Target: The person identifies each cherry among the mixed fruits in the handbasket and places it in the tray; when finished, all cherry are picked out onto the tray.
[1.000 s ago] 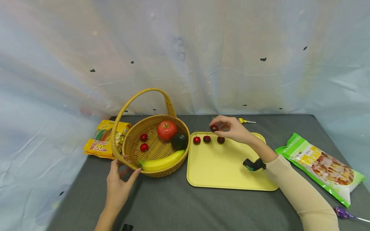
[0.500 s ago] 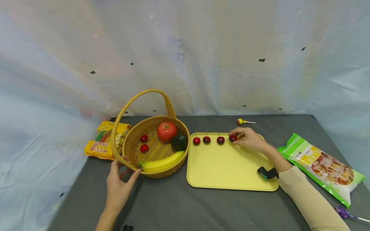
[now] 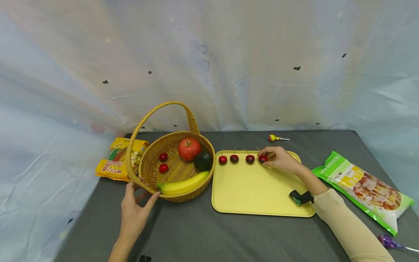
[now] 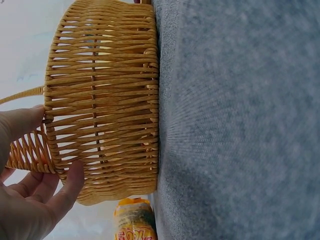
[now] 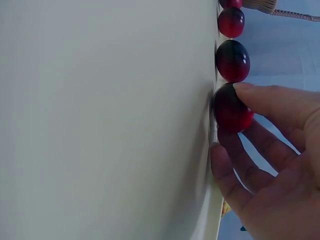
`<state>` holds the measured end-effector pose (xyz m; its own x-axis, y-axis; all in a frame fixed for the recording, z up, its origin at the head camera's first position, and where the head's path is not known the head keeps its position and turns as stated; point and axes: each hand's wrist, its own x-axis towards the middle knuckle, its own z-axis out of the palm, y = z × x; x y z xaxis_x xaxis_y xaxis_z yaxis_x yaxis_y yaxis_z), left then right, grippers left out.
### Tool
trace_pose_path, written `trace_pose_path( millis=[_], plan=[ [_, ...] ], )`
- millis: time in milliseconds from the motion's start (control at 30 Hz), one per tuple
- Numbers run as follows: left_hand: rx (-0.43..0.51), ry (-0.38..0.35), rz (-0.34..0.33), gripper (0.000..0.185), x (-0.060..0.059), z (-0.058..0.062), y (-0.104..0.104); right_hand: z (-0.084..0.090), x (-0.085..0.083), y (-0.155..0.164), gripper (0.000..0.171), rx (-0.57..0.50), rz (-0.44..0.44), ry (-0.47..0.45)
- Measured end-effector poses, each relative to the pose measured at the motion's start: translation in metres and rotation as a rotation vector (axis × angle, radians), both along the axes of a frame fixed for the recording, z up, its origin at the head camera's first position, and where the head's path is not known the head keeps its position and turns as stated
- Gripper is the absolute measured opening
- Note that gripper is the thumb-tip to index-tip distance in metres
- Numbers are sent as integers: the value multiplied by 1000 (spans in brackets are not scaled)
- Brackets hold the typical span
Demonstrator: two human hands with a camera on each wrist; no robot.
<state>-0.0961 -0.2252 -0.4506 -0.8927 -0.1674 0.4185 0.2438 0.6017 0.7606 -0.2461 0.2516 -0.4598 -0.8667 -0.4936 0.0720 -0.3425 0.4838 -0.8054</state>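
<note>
My left hand grips the rim of a woven basket beside the foot of its tall handle, thumb and fingers on either side. Inside the basket lie a banana, a round red fruit, a dark green avocado-like fruit and two red cherries. My right hand pinches a dark red cherry between thumb and fingers at the far edge of a yellow tray. Left of it, three stemmed cherries stand in a row along that edge.
A yellow snack bag lies behind the basket's left side. Right of the tray is a green-and-white food bag. A yellow lollipop lies beyond the tray, and a purple lollipop at the near right.
My right hand has carried the cherry rightward past the three others to the row's right end, then shifted slightly left with it. The left hand has stayed on the basket.
</note>
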Motion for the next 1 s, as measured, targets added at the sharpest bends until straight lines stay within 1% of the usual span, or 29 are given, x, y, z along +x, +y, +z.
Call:
trace_pose_path(
  millis=[133,300,500,633,733,833,900,1000],
  plan=[
    [5,-2,-1,63,0,0,0,-1,0,0,32,1,-14,-8],
    [7,-9,2,63,0,1,0,-2,0,1,32,1,-15,3],
    [13,-27,3,63,0,1,0,3,1,4,29,2,-27,85],
    [21,-17,-3,63,0,0,0,11,-1,1,29,-1,-42,115],
    [28,-9,-5,62,0,0,0,22,-4,-10,28,-8,-36,137],
    [30,-10,-2,62,0,0,0,34,-9,-29,26,-40,-5,175],
    [25,-14,2,62,0,0,0,43,-14,-47,26,-71,28,196],
    [12,-20,8,63,0,0,0,55,-22,-80,26,-115,100,204]
  ],
)
